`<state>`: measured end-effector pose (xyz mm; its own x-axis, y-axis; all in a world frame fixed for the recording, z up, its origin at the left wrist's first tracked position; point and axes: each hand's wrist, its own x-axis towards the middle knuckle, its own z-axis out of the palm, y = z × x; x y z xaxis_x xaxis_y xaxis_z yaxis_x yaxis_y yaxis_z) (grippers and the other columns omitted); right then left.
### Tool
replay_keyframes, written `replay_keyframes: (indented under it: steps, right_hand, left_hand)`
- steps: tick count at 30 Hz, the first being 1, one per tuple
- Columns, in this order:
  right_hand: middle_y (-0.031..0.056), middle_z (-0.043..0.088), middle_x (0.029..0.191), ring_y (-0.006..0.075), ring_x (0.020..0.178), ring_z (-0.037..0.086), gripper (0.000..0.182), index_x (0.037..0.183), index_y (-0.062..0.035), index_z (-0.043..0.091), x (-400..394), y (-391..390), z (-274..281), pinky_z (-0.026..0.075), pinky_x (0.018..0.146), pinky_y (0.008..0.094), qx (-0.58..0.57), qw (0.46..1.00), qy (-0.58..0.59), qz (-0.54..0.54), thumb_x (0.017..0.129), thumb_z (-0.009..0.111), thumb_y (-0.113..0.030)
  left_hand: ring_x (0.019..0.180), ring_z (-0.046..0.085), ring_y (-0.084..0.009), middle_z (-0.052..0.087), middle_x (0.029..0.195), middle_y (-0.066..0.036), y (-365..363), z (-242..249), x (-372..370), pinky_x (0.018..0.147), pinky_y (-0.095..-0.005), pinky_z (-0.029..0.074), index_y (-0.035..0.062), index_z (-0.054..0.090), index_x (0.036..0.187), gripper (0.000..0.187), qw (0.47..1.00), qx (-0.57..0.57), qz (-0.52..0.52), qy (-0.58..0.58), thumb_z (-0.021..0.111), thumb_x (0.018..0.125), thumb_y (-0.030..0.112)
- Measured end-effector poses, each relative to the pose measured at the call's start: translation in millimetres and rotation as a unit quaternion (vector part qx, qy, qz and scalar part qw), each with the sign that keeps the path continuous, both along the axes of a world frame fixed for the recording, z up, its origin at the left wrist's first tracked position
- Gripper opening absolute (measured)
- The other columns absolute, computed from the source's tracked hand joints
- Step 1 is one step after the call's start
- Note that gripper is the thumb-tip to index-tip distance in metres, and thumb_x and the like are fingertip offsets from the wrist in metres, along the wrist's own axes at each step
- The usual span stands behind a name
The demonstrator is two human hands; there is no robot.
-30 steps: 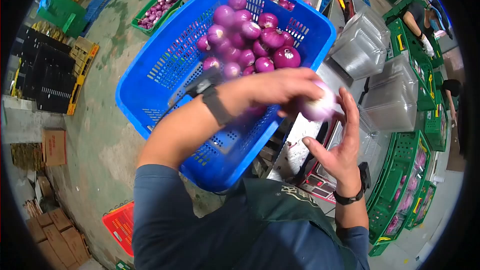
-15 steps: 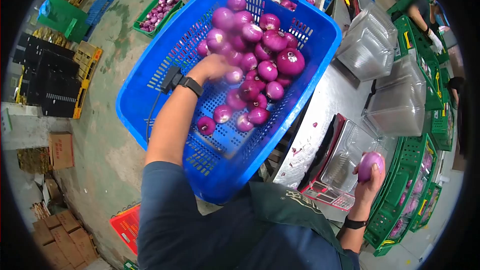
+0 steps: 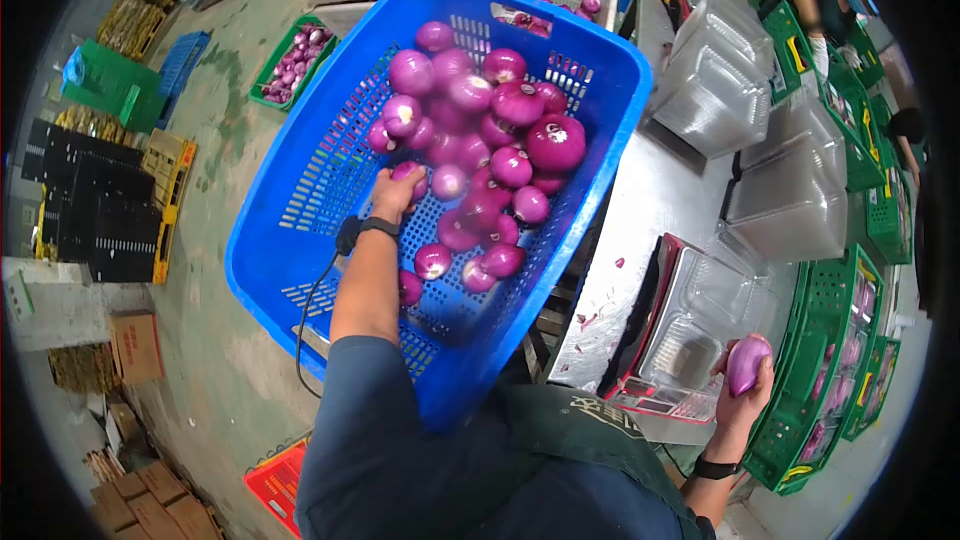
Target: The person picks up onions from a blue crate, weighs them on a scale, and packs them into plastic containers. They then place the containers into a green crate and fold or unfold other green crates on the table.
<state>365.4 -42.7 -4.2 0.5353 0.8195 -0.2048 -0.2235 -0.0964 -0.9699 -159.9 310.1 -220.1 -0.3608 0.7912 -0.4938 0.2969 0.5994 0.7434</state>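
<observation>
Blue plastic fills most of your head view: the big blue crate tilts toward you with a heap of purple onions piled against its far wall and a few strays lower down. Your left hand is inside the crate, at the near-left edge of the heap, and its grip has curled around one small onion. Half a second ago that hand was higher in the pile and blurred with motion; now it has settled on a single onion, so the next pick looks made, in my judgement.

Right of the crate lies the steel surface, with bits of onion skin scattered on it. Beyond it, further right from the crate, an open clear tray sits on a red-edged scale. Your right hand hovers just past the tray's near-right corner, fingers closed around a larger onion. A second ago both hands met over that onion beside the crate; since then it has travelled to the tray but is not yet in it, and the tray looks unfilled.

Stacks of clear trays stand behind the surface, green crates line the far right, and another person works at the top right.
</observation>
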Motion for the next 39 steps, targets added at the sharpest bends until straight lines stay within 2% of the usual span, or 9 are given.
replay_keyframes:
  steps: [1, 5, 10, 16, 21, 26, 29, 32, 39]
  right_hand:
    - [0.0154, 0.066, 0.102, 0.0262, 0.088, 0.068, 0.057, 0.126, -0.0035, 0.056, 0, -4, 0, 0.057, 0.065, 0.0361, 0.001, 1.000, 0.012, -0.003, 0.092, 0.063, -0.048]
    - [0.0167, 0.063, 0.109, 0.0311, 0.095, 0.068, 0.054, 0.121, -0.0031, 0.055, -2, -4, 8, 0.061, 0.069, 0.0434, 0.053, 0.996, 0.054, -0.046, 0.087, 0.069, -0.042]
    - [0.0156, 0.062, 0.113, 0.0285, 0.094, 0.069, 0.054, 0.130, -0.0055, 0.051, 10, -19, 17, 0.061, 0.063, 0.0387, 0.056, 0.993, 0.079, -0.070, 0.086, 0.073, -0.029]
    - [0.0121, 0.059, 0.122, 0.0257, 0.103, 0.066, 0.067, 0.140, -0.0083, 0.047, 31, -40, 7, 0.060, 0.076, 0.0388, 0.076, 0.990, 0.077, -0.087, 0.080, 0.076, -0.016]
    - [0.0100, 0.057, 0.124, 0.0214, 0.109, 0.061, 0.082, 0.147, -0.0083, 0.044, 55, -55, -10, 0.055, 0.089, 0.0334, 0.076, 0.994, -0.072, 0.014, 0.071, 0.076, -0.003]
    - [0.0130, 0.060, 0.123, 0.0218, 0.107, 0.063, 0.079, 0.140, -0.0033, 0.048, 56, -63, 16, 0.053, 0.094, 0.0342, 0.002, 0.959, -0.276, 0.060, 0.069, 0.082, -0.011]
    - [0.0190, 0.064, 0.119, 0.0339, 0.110, 0.066, 0.070, 0.134, -0.0035, 0.053, 59, -66, 13, 0.052, 0.098, 0.0416, -0.009, 0.920, -0.385, 0.077, 0.070, 0.079, -0.015]
    - [0.0185, 0.064, 0.120, 0.0381, 0.110, 0.063, 0.065, 0.129, -0.0054, 0.056, 63, -62, 8, 0.049, 0.094, 0.0466, 0.027, 0.860, -0.497, 0.115, 0.068, 0.078, -0.017]
    - [0.0101, 0.066, 0.116, 0.0332, 0.107, 0.060, 0.062, 0.121, -0.0094, 0.062, 56, -52, -10, 0.042, 0.091, 0.0442, 0.014, 0.755, -0.633, 0.172, 0.064, 0.081, -0.022]
  left_hand:
    - [0.091, 0.069, -0.0217, 0.068, 0.106, -0.011, -6, 13, -3, 0.055, -0.0303, 0.056, 0.0068, 0.057, 0.122, 0.062, 0.995, -0.012, -0.001, -0.095, 0.083, 0.079, 0.044]
    - [0.095, 0.069, -0.0209, 0.068, 0.111, -0.006, -13, 61, -23, 0.074, -0.0428, 0.061, 0.0153, 0.062, 0.124, 0.043, 0.937, -0.067, -0.056, -0.339, 0.076, 0.087, 0.031]
    - [0.094, 0.073, -0.0386, 0.067, 0.120, -0.014, -10, 156, -9, 0.068, -0.0460, 0.064, 0.0088, 0.054, 0.134, 0.050, 0.876, 0.020, -0.191, -0.443, 0.071, 0.088, 0.019]
    - [0.112, 0.067, -0.0345, 0.060, 0.134, -0.017, -89, 288, 83, 0.068, -0.0390, 0.064, 0.0146, 0.047, 0.145, 0.074, 0.807, 0.165, -0.214, -0.525, 0.081, 0.079, 0.018]
    - [0.124, 0.061, -0.0301, 0.058, 0.138, -0.016, -199, 338, 160, 0.105, -0.0412, 0.053, 0.0110, 0.043, 0.148, 0.105, 0.806, 0.208, -0.292, -0.471, 0.094, 0.057, 0.002]
    - [0.115, 0.064, -0.0211, 0.061, 0.129, -0.010, -293, 311, 251, 0.101, -0.0358, 0.055, 0.0086, 0.051, 0.142, 0.091, 0.851, 0.217, -0.348, -0.329, 0.093, 0.061, 0.000]
    - [0.113, 0.065, -0.0214, 0.067, 0.121, -0.009, -322, 280, 307, 0.100, -0.0359, 0.053, 0.0079, 0.057, 0.136, 0.082, 0.847, 0.251, -0.406, -0.234, 0.095, 0.064, 0.010]
    - [0.111, 0.063, -0.0257, 0.068, 0.112, -0.011, -319, 258, 347, 0.098, -0.0380, 0.051, 0.0049, 0.065, 0.124, 0.072, 0.770, 0.387, -0.507, 0.014, 0.096, 0.063, 0.027]
    - [0.119, 0.052, -0.0360, 0.067, 0.115, -0.009, -310, 207, 382, 0.106, -0.0457, 0.041, 0.0077, 0.066, 0.119, 0.065, 0.693, 0.421, -0.553, 0.189, 0.089, 0.064, 0.032]
